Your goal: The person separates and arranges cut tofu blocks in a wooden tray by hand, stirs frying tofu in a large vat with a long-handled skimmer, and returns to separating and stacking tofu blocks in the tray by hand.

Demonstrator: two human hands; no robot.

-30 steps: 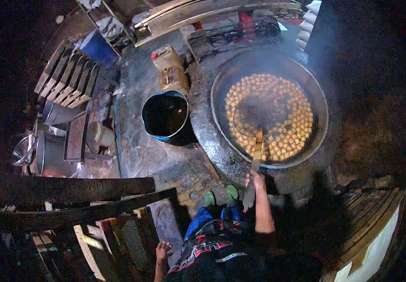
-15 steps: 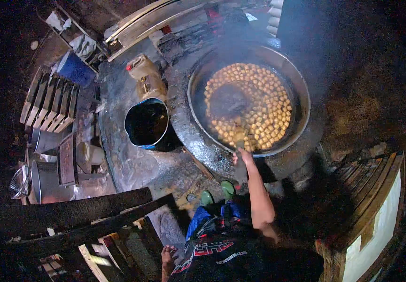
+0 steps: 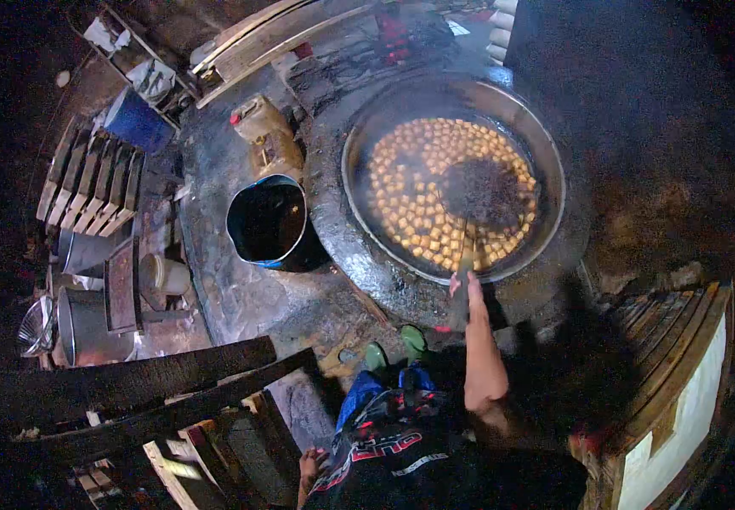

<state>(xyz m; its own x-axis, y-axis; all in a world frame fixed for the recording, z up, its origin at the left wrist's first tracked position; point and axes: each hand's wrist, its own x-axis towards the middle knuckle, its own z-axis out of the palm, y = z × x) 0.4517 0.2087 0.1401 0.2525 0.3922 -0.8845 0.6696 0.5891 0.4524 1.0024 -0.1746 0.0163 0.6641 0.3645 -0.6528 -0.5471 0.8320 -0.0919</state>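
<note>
My right hand [image 3: 468, 287] is closed around the handle of a long skimmer. The round, dark skimmer [image 3: 488, 192] lies over the right part of a large round wok [image 3: 558, 191]. Many golden-brown cubes, apparently fried tofu [image 3: 414, 223], float in the wok's dark liquid, and steam rises from it. Some cubes are hidden beneath the skimmer head. My left hand [image 3: 313, 463] hangs low beside my body, away from the wok. Its fingers look loosely apart, with nothing visible in them.
Left of the wok stands a dark bucket [image 3: 252, 223] with a blue rim, in front of a stained jerrycan [image 3: 258, 121]. Wooden racks [image 3: 91, 183] and metal pots [image 3: 87, 327] are at the left. Slatted wood [image 3: 673, 340] stands at the lower right.
The skimmer has swept from the left-centre of the wok to its right side, my right hand moving right with it. Cubes on the left are now uncovered and more spread out.
</note>
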